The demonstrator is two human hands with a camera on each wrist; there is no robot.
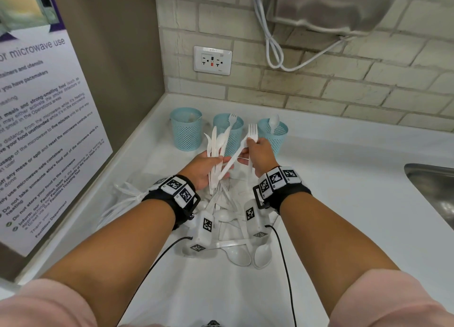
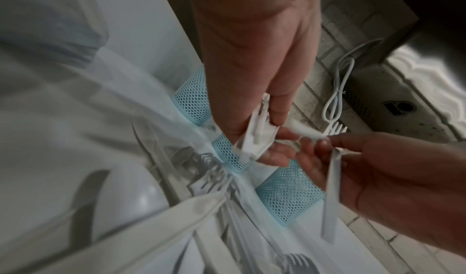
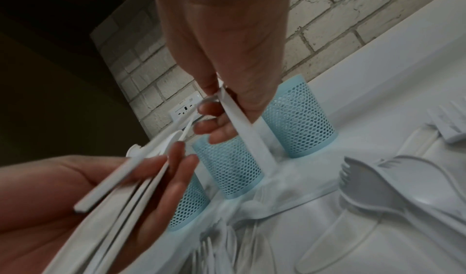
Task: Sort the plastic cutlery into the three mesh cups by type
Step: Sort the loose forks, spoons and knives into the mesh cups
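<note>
1. The left hand (image 1: 206, 168) grips a bundle (image 1: 216, 150) of white cutlery, held upright above the surface (image 1: 344, 191).
2. The right hand (image 1: 260, 154) pinches a fork (image 1: 242, 150) by its neck, tines up.
3. Three blue cups (image 1: 186, 129) stand just behind the hands.
4. More cutlery lies in a pile (image 1: 235, 228) under the wrists.

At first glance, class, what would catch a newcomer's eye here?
Two hands meet over the white counter: the left hand grips a bundle of white cutlery while the right hand pinches a fork. Behind them stand three blue mesh cups; more cutlery lies beneath the wrists.
</note>
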